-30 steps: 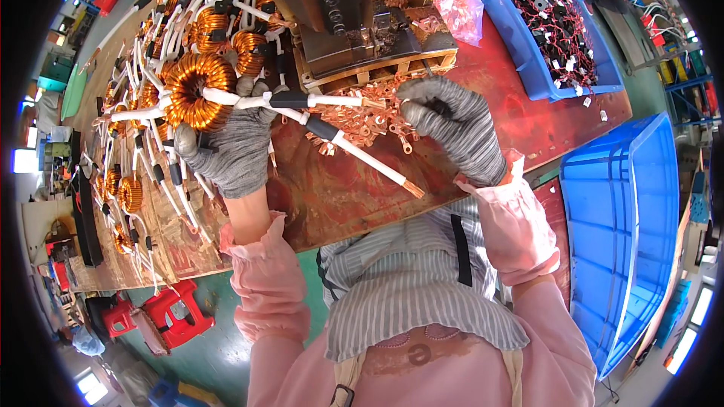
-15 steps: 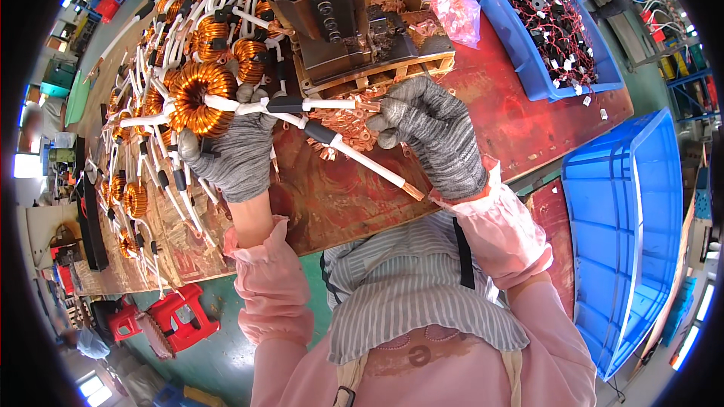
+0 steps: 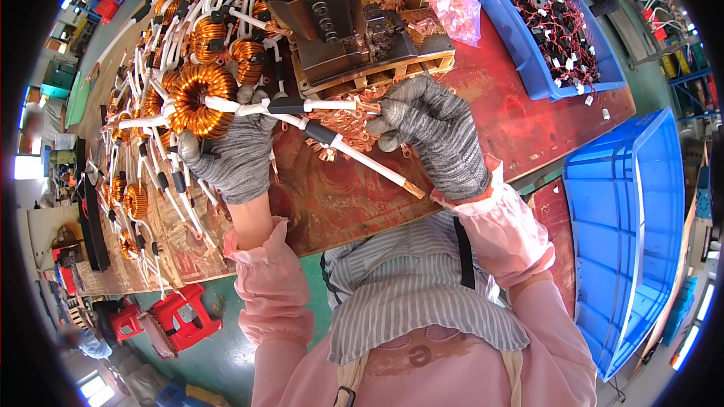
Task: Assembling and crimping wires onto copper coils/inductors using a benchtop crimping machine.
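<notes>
A copper-wound toroid coil [image 3: 200, 101] with white-sleeved leads is held by my left hand [image 3: 235, 152], in a grey knit glove, its fingers closed around the coil's side and leads. Two leads stretch right, each with a black sleeve [image 3: 323, 132]. The lower one ends in bare copper [image 3: 413, 190] over the table. My right hand [image 3: 431, 130], gloved alike, pinches the bare end of the upper white lead [image 3: 332, 105]. Whether a copper terminal sits between those fingertips I cannot make out. Loose copper terminals [image 3: 343, 126] lie heaped just behind the leads.
Behind the heap stands a dark metal press [image 3: 339, 30] on a wooden pallet. More coils [image 3: 207, 38] crowd the left of the red worn table [image 3: 317, 215]. A clear bag [image 3: 454, 0] and a blue bin of wired parts [image 3: 528, 79] are back right; another blue bin [image 3: 603, 241] stands right.
Hardly anything differs. Both hands keep their hold on the coil and lead, with only a very slight shift of the right hand.
</notes>
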Available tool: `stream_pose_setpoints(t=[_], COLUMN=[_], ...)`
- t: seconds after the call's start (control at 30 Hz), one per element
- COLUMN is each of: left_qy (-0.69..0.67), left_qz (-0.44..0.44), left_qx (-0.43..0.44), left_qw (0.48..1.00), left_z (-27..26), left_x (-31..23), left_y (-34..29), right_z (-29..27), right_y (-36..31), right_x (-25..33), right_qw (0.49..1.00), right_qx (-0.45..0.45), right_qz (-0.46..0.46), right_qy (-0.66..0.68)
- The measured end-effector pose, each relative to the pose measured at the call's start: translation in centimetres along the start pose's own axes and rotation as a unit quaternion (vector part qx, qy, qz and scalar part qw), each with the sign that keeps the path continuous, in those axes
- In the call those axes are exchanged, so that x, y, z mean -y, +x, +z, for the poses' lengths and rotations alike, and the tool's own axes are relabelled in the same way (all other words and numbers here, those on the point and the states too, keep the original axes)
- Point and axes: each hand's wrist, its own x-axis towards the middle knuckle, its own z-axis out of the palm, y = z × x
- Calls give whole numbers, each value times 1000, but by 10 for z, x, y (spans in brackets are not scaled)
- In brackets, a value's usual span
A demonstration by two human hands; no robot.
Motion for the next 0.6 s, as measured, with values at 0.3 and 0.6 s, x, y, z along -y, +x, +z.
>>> stream_pose_setpoints(t=[0.3,0.6], left_qy=[-95,-28], left_qz=[-41,-11], left_qx=[46,-23], left_qw=[994,999], left_z=[-13,-3], left_x=[0,4], left_y=[-2,-3], right_z=[-4,-14], right_y=[4,26], right_x=[7,11], right_qw=[999,996], right_qx=[38,80], right_qz=[-22,7], right_qy=[-8,-46])
